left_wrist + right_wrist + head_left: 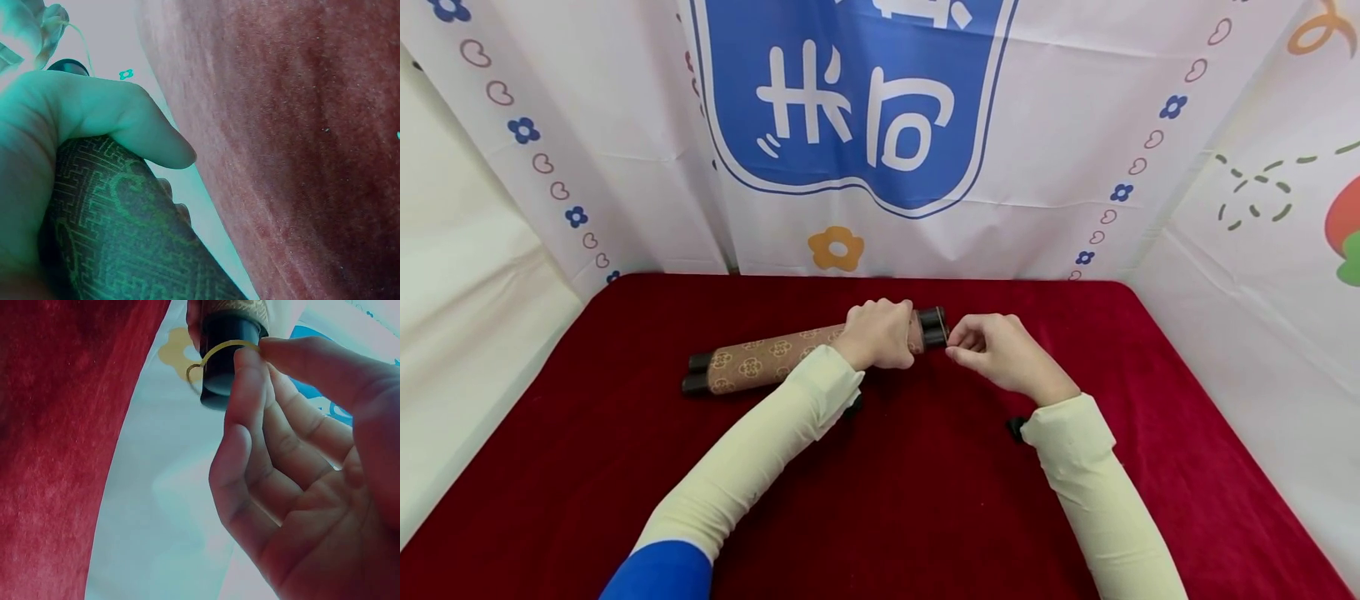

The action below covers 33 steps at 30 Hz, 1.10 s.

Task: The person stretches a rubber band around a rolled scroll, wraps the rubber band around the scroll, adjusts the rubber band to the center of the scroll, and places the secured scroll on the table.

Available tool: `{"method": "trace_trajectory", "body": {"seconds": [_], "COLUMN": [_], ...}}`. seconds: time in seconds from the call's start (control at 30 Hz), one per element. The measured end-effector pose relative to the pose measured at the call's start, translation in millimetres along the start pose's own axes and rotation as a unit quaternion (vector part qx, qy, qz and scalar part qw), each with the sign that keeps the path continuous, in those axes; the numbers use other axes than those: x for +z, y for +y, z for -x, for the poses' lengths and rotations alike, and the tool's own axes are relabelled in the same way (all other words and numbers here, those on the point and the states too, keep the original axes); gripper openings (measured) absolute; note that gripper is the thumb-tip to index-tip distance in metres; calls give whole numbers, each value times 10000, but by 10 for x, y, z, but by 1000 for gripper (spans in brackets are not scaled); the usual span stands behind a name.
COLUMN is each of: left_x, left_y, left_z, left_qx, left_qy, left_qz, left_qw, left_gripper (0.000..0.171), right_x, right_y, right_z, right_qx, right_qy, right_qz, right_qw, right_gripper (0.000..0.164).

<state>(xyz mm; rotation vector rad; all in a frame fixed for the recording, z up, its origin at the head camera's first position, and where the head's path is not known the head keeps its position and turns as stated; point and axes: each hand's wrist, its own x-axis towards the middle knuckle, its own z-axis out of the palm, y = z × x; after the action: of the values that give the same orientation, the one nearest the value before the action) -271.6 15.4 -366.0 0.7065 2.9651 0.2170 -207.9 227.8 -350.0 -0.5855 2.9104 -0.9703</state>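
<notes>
A rolled-up scroll (775,362) in brown patterned cloth lies slantwise on the red cloth, with two black roller ends showing at each side. My left hand (878,333) grips it near its right end; in the left wrist view the thumb (144,122) lies across the patterned roll (137,219). Just beyond the right-hand roller ends is my right hand (1000,354). Its thumb and index finger pinch a thin yellow rubber band (226,344), which loops across a black roller end (222,369). The far side of the band is partly hidden.
A red velvet cloth (925,500) covers the table. Behind it hangs a white printed curtain (647,192) with a blue badge (850,167). Pale fabric walls stand to the left (467,292) and right (1262,333).
</notes>
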Motion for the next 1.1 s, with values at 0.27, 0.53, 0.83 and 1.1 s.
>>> {"method": "trace_trajectory", "body": {"seconds": [0.27, 0.53, 0.83, 1.1], "left_x": [58, 104, 183, 227], "left_y": [29, 95, 188, 292], "left_z": [8, 65, 133, 161], "left_qx": [56, 217, 403, 556], "left_qy": [-227, -261, -291, -320], "left_qz": [-66, -96, -154, -282], "left_qw": [9997, 9994, 9986, 9975], "left_gripper": [41, 41, 42, 53], "right_x": [33, 64, 139, 173], "right_y": [-82, -103, -105, -102], "right_z": [2, -17, -27, -31], "right_qx": [-39, 123, 458, 719], "right_qy": [102, 402, 861, 1241], "right_qz": [-37, -118, -79, -86], "right_qw": [9999, 9990, 9952, 9896], "right_gripper": [4, 5, 8, 11]}}
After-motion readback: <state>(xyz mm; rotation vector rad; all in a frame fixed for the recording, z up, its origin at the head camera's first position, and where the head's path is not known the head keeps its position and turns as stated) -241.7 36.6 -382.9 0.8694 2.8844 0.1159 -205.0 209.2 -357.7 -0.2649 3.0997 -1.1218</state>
